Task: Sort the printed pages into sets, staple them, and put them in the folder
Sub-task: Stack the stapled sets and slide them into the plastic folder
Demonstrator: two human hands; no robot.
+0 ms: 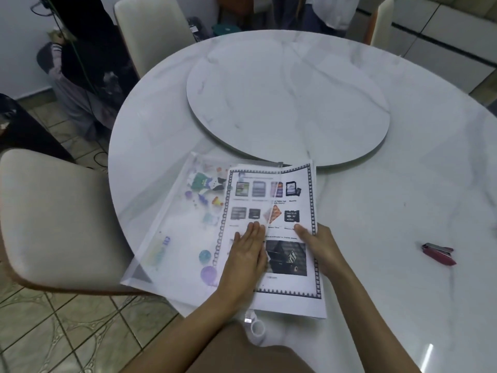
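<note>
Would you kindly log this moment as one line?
stage: filing | left hand flat on folder | right hand grips pages, partly inside folder | stapler aside on table

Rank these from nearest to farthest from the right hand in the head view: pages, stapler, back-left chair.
1. Pages: gripped by the right hand at their right edge, at the near side of the table.
2. Stapler: on the table, off to the hand's right.
3. Back-left chair: beyond the table's far side.
</note>
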